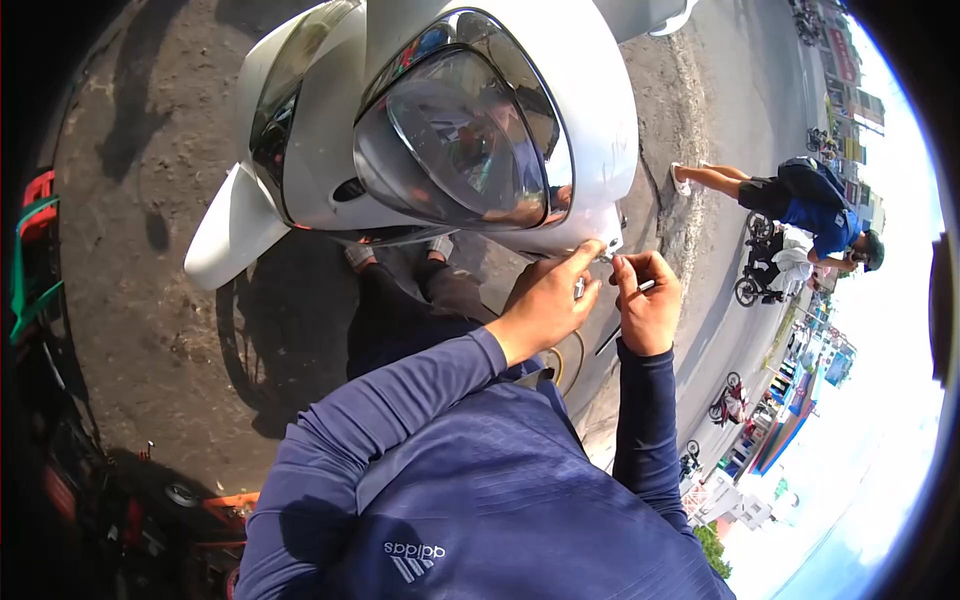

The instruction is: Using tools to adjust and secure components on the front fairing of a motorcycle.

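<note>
A white scooter front fairing [600,120] with a large clear headlamp [450,140] fills the top of the head view. My left hand [545,305] is at its lower right corner, thumb near a small hole, fingers curled round a small silvery piece [580,288]. Just right of it, my right hand [648,305] is closed with thumb and forefinger pinched at that corner, and a thin pale tool [646,286] lies in its fingers. What exactly sits at the fingertips is too small to make out.
A person in a blue shirt [820,220] stands at the road edge on the right. Motorbikes [750,290] are on the road [730,340], with roadside buildings beyond. Red and green items [35,260] and dark machinery line the left rim. A thin hose [575,365] hangs below my hands.
</note>
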Action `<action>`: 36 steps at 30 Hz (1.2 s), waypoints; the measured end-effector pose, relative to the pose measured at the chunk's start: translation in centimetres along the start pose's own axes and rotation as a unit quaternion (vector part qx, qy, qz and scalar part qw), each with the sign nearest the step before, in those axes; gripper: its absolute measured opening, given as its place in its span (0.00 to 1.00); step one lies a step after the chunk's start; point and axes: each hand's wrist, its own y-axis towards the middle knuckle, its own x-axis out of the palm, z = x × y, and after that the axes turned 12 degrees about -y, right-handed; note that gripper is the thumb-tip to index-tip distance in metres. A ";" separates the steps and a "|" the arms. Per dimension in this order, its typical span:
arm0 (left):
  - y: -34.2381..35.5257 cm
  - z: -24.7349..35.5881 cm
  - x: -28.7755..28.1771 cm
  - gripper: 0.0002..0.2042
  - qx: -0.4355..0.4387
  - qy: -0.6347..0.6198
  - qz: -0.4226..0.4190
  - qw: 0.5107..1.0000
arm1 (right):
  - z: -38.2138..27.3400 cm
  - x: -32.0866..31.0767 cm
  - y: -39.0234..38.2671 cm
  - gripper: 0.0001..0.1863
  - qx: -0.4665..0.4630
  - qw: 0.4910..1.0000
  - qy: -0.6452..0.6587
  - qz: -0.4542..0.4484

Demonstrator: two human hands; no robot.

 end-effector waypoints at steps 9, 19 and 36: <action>0.8 -0.9 0.4 0.19 0.063 -0.006 0.041 0.997 | 0.3 -0.8 0.4 0.08 -0.156 0.973 -0.169 0.016; 1.1 -1.8 1.0 0.18 0.103 0.001 0.056 0.993 | -0.1 -1.4 0.1 0.11 -0.051 0.991 -0.115 -0.055; 1.3 -1.9 1.3 0.15 0.109 0.008 0.064 0.992 | -0.3 -2.3 1.0 0.10 -0.338 0.891 -0.304 0.009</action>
